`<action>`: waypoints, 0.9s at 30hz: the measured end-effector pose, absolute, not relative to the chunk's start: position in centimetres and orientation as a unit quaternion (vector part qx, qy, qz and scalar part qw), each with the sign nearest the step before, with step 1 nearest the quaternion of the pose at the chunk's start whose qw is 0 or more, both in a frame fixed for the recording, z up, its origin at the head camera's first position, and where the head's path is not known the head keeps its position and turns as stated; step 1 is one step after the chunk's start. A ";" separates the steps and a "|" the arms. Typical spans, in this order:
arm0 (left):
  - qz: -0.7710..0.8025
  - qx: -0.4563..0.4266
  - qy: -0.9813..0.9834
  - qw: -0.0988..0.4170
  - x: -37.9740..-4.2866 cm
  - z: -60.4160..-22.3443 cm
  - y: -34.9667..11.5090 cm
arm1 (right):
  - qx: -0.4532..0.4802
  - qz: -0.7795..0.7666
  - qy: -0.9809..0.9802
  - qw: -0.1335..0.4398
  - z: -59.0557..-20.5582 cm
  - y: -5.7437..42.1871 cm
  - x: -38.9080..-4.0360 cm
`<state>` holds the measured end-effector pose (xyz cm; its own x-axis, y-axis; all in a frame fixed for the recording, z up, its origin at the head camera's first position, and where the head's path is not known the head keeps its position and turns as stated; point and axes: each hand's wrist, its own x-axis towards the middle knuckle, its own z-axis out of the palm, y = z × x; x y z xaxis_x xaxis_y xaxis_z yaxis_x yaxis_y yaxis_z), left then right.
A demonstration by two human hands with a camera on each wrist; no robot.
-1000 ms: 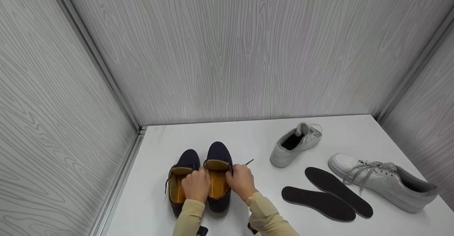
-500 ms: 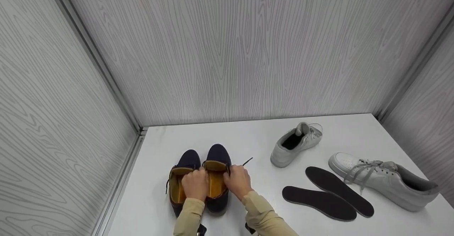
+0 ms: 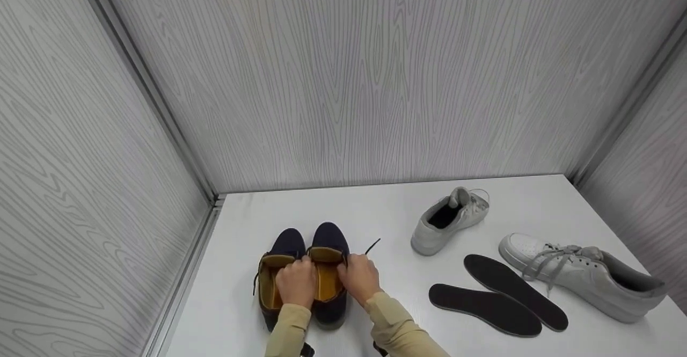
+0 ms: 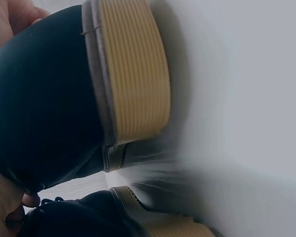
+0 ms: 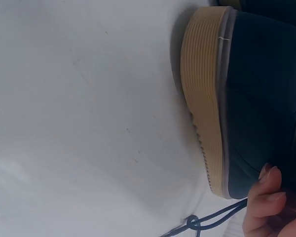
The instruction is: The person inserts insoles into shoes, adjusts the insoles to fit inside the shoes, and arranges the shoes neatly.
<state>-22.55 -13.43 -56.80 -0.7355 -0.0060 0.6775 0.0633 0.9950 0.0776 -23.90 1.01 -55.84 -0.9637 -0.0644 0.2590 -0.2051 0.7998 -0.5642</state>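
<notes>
Two navy shoes with tan lining stand side by side in the head view. My left hand (image 3: 297, 283) grips the inner side of the right-hand navy shoe (image 3: 329, 236), its wrist crossing over the left-hand navy shoe (image 3: 289, 242). Opposite it, my right hand (image 3: 360, 276) pinches the outer side, with the thumb inside the opening. The left wrist view shows this shoe's ribbed pale sole (image 4: 138, 74) low over the white surface. A dark lace (image 5: 207, 219) trails out past the right fingers in the right wrist view.
A grey-white sneaker (image 3: 432, 233) stands at the back right, and another white sneaker (image 3: 579, 276) lies further right. Two black insoles (image 3: 485, 308) overlap between them and the front of the white table (image 3: 402, 201). Wood-patterned panels (image 3: 375, 78) enclose it.
Both hands have drawn the right-hand navy shoe slightly toward me and left, so its toe sits nearer the other shoe's toe. The sneakers and insoles have stayed put.
</notes>
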 end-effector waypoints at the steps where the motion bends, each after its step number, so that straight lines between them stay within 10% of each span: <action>1: -0.050 -0.014 -0.931 0.362 -22.5 -56.8 -13.4 | 0.071 0.311 -0.941 0.110 -55.9 1.0 -23.9; 27: -0.068 0.008 -0.938 0.339 -22.4 -55.9 -13.4 | 0.105 0.307 -0.936 0.134 -55.4 1.4 -23.9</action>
<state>-22.36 -13.37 -55.91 -0.7706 -0.0616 0.6344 0.0312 0.9905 0.1340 -23.93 1.36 -55.44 -0.9418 -0.1150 0.3158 -0.2794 0.7899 -0.5459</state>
